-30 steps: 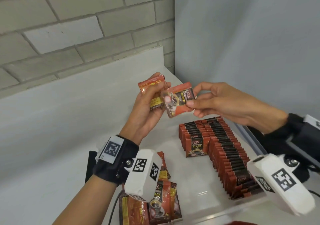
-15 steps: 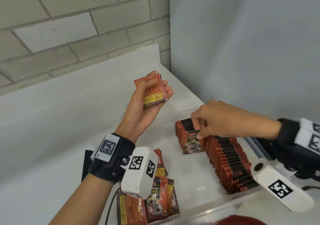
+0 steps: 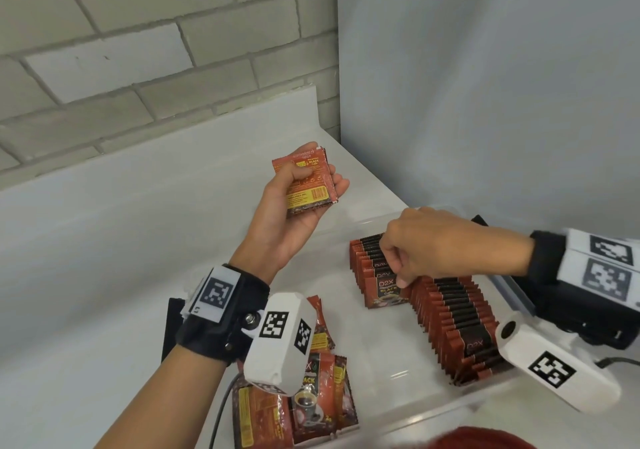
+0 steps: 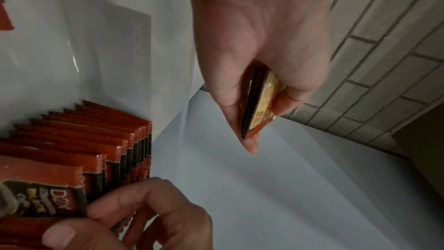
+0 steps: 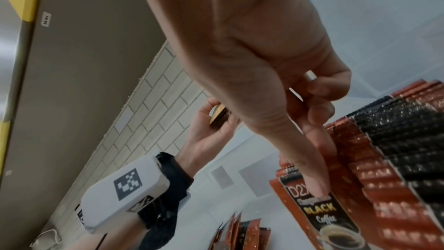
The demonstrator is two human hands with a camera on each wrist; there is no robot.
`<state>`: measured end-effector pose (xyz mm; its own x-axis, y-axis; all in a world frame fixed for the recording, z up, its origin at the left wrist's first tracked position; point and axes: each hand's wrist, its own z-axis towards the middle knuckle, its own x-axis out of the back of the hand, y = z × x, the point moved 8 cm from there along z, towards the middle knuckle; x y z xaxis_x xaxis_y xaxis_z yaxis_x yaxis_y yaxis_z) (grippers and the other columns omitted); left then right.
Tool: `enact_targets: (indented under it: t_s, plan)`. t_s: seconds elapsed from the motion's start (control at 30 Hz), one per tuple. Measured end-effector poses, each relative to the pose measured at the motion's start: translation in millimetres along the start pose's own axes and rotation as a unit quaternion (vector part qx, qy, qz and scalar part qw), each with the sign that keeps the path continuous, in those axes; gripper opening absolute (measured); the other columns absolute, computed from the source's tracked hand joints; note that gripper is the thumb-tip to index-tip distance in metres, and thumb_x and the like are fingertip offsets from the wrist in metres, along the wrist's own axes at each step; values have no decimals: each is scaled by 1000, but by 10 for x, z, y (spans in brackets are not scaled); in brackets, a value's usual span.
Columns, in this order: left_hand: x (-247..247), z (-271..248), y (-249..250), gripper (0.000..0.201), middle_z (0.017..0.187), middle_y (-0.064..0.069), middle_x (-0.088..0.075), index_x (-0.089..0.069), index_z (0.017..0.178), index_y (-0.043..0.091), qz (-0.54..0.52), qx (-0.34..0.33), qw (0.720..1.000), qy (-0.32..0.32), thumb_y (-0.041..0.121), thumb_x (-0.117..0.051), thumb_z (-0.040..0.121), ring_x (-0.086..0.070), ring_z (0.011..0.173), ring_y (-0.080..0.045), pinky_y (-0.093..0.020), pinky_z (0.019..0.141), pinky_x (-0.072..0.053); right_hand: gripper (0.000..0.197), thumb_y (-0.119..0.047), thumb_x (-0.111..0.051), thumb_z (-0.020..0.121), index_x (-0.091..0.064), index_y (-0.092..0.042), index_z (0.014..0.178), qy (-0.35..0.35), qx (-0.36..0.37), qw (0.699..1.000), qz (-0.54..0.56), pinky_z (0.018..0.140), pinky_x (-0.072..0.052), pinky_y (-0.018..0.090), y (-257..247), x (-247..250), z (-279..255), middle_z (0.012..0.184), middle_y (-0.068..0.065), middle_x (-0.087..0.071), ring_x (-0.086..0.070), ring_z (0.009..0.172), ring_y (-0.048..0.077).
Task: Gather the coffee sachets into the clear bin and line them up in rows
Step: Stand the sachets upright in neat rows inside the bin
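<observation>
A white countertop [image 3: 104, 275] against a brick wall carries a clear bin [image 3: 398, 424], holding coffee sachets, and a black object [image 3: 172, 324] partly hidden behind a wrist.

the sachets [image 3: 450, 313] are red-orange with black bands, yellow lettering and a coffee-cup picture. the held stack [image 3: 306, 180] shows a yellow panel. the desk [image 3: 104, 258] is white, the brick wall [image 3: 138, 50] pale grey, and the wrist tags [image 3: 216, 291] black-and-white checked.
</observation>
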<state>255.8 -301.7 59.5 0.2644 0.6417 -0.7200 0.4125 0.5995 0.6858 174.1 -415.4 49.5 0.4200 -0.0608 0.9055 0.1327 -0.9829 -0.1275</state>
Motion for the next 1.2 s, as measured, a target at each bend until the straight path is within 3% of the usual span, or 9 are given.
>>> enact_targets:
  t_s: [0.2, 0.33, 0.5, 0.57, 0.7, 0.87, 0.97, 1.07, 1.2]
  plan:
    - [-8, -2, -24, 28, 89, -12, -65, -63, 111, 11, 27, 7, 1000, -11, 3, -43, 93, -66, 81, -23, -35, 78, -58, 10, -26, -75, 81, -70, -18, 85, 8, -6, 1000, 12, 59, -39, 17, 10, 35, -11, 69, -17, -48, -46, 63, 1]
    - [-10, -7, -45, 29, 94, -10, -64, -63, 113, 15, 54, 11, 998, -17, 4, -45, 92, -64, 84, -23, -34, 79, -56, 12, -26, -76, 80, -73, -16, 86, -6, -17, 999, 31, 66, -48, 22, 42, 54, -43, 74, -10, -63, -60, 73, 11]
    - [-51, -4, -38, 34, 92, -3, -67, -66, 109, 19, 85, 7, 996, -33, 6, -58, 78, -66, 79, -16, -31, 78, -56, 13, -34, -77, 79, -73, -24, 84, 16, -22, 988, 152, 70, -50, 22, 126, 336, -90, 83, -6, -70, -63, 75, 8]
    - [-72, -8, -48, 36, 90, 0, -69, -65, 109, 21, 101, 4, 994, -41, 7, -60, 76, -65, 80, -13, -30, 77, -55, 17, -40, -77, 77, -71, -27, 86, 53, -12, 973, 225, 66, -47, 18, 158, 492, -99, 79, -8, -70, -64, 74, 6]
    - [-132, -28, -55, 38, 93, -1, -71, -61, 110, 20, 113, 4, 991, -68, 5, -61, 75, -67, 85, -15, -29, 73, -57, 23, -42, -74, 78, -69, -24, 91, 132, 2, 922, 364, 51, -43, 13, 171, 687, -39, 68, -13, -69, -57, 57, -4]
    - [-166, -57, -79, 35, 97, -5, -71, -60, 107, 19, 125, 13, 988, -86, 4, -60, 76, -68, 86, -18, -27, 71, -56, 25, -32, -75, 80, -68, -14, 97, 161, 4, 880, 448, 51, -41, 17, 120, 689, 50, 74, -3, -70, -54, 58, 3]
    - [-145, -49, -89, 27, 102, -8, -70, -62, 110, 16, 101, 31, 992, -68, 22, -57, 83, -66, 89, -19, -30, 78, -53, 16, -25, -76, 81, -69, -15, 91, 183, 4, 853, 488, 50, -39, 17, 171, 744, 6, 70, -3, -71, -52, 54, 3]
    - [-81, -37, -121, 45, 98, -10, -67, -63, 112, 10, 86, 62, 994, -35, 46, -52, 87, -63, 82, -20, -30, 72, -51, 9, -18, -73, 82, -67, -13, 86, 229, 20, 814, 533, 51, -43, 18, 241, 842, -85, 64, -3, -69, -53, 51, 4]
    - [-39, -22, -185, 54, 82, -12, -63, -64, 103, 6, 74, 96, 993, -14, 55, -53, 83, -60, 70, -20, -30, 66, -55, 8, -7, -73, 80, -68, -4, 86, 284, 77, 782, 550, 68, -52, 15, 257, 927, -198, 75, 5, -73, -69, 69, 12]
